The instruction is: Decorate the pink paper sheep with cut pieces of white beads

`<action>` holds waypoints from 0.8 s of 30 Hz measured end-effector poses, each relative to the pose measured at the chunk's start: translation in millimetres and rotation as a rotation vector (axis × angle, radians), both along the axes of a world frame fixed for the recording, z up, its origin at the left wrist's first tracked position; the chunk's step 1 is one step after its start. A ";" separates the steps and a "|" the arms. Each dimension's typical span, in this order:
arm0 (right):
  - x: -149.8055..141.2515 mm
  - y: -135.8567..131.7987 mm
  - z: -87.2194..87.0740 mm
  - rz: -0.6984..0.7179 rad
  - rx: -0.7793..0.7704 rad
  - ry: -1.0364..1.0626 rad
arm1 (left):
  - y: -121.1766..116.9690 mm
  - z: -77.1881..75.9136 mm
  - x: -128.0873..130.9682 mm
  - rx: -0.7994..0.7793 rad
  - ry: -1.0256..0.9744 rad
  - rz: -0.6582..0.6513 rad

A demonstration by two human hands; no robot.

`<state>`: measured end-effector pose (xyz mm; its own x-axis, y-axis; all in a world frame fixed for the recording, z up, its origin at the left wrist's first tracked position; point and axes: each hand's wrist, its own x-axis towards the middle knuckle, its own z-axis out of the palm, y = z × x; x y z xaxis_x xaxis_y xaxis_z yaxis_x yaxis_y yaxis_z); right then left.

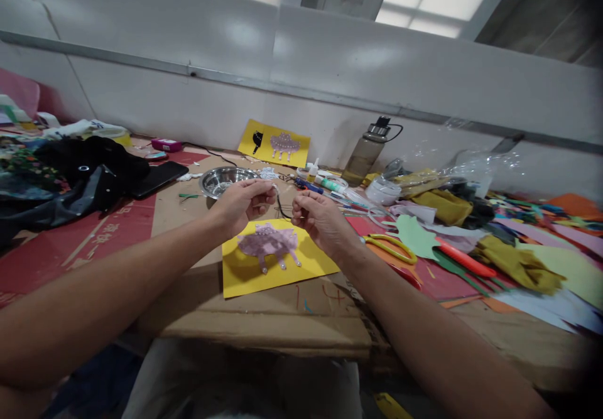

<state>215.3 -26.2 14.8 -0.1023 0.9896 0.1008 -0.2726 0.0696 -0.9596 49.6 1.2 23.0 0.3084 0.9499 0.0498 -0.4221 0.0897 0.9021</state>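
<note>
My left hand is raised over the work, thumb and fingertips pinched at a small whitish piece whose kind is too small to make out. Close to it on the right, my right hand is closed, its fingertips pressed together; what they hold, if anything, does not show. Below both hands lies a yellow card bearing a pinkish-purple cloud-like shape with white beads on it and hanging legs. A metal bowl stands just behind my left hand.
A similar yellow card leans at the wall. A bottle, glue stick, yellow-handled scissors and felt or paper scraps crowd the right. Leftward lie a phone and dark cloth. Cardboard covers the table front.
</note>
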 end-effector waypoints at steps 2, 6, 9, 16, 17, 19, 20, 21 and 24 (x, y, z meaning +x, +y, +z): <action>-0.1 -0.3 0.6 -0.009 -0.009 0.012 | 0.1 3.0 -0.9 -0.043 -0.035 0.018; -0.1 -0.7 1.8 -0.016 -0.025 0.027 | 1.1 10.9 -2.5 -0.130 -0.066 0.077; 0.6 -0.4 1.6 -0.017 -0.034 0.042 | 3.3 13.9 -4.1 -0.144 -0.098 0.076; 2.3 0.8 1.1 -0.017 -0.035 0.087 | 9.8 13.9 -9.4 -0.167 -0.119 0.081; 2.2 0.9 1.3 -0.021 -0.036 0.088 | 11.0 14.1 -10.2 -0.175 -0.123 0.090; 2.1 1.0 1.6 -0.032 -0.040 0.087 | 13.9 14.4 -12.2 -0.185 -0.142 0.106; 2.1 1.2 1.7 -0.038 -0.044 0.087 | 15.5 14.6 -13.3 -0.189 -0.155 0.110; 2.2 1.5 1.7 -0.043 -0.048 0.089 | 17.2 14.8 -14.4 -0.194 -0.170 0.111; 2.7 3.4 1.1 -0.051 -0.066 0.112 | 21.3 16.7 -17.5 -0.196 -0.214 0.115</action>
<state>218.1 -22.9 15.9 -0.0432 0.9981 0.0435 -0.3756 0.0241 -0.9265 32.1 22.5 39.8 0.2007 0.9759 -0.0858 -0.6181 0.1940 0.7618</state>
